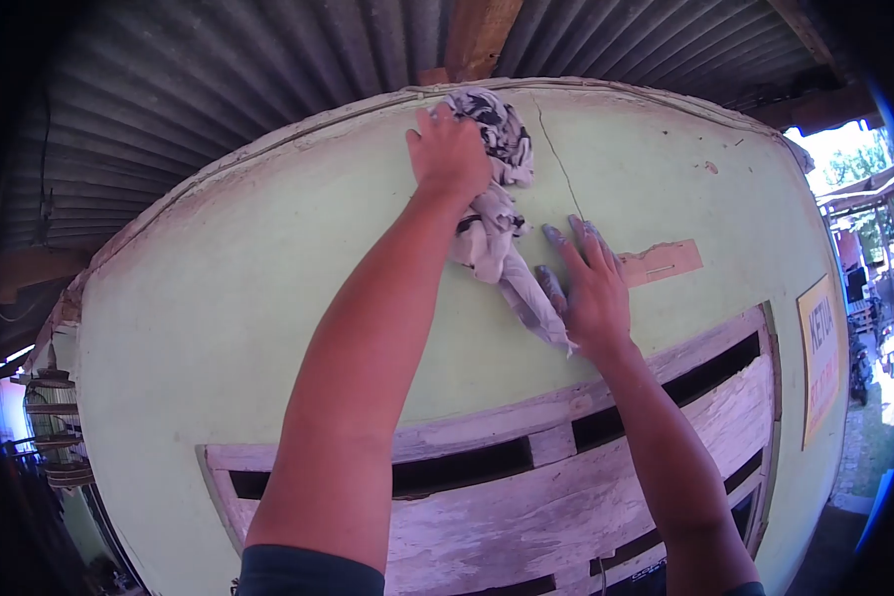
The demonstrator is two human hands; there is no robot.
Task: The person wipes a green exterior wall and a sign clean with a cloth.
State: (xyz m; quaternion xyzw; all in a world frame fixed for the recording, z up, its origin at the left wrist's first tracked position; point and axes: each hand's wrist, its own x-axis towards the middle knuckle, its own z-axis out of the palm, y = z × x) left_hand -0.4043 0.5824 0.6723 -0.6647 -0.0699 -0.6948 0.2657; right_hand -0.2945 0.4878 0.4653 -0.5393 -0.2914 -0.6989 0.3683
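Black-and-white patterned cloth rag (492, 233) sits high on a pale green plastered wall (268, 298), which fills most of the view, with the bunched part of the rag close under the wall's top edge and a twisted tail hanging down from it. A grey corrugated metal roof (219, 89) runs above the wall. Lower down, a weathered whitish wooden louvred panel (526, 507) is set into the wall, with dark slots between its boards. The left hand (450, 154), reaching up on a bare arm, lies palm-down over the bunched cloth, its fingers closed over the rag and pressing it to the plaster. The right hand (591, 293) is lower and to the right, laid flat on the wall and spread wide, its dusty fingertips (553, 236) pointing upward and its thumb side touching the hanging tail of the rag. A yellow rectangular sign (819, 358) hangs at the wall's right end. A wire birdcage (50, 417) hangs at the far left; what is inside it is too dim to tell. A small bare tan patch (661, 263) lies just right of the right hand.
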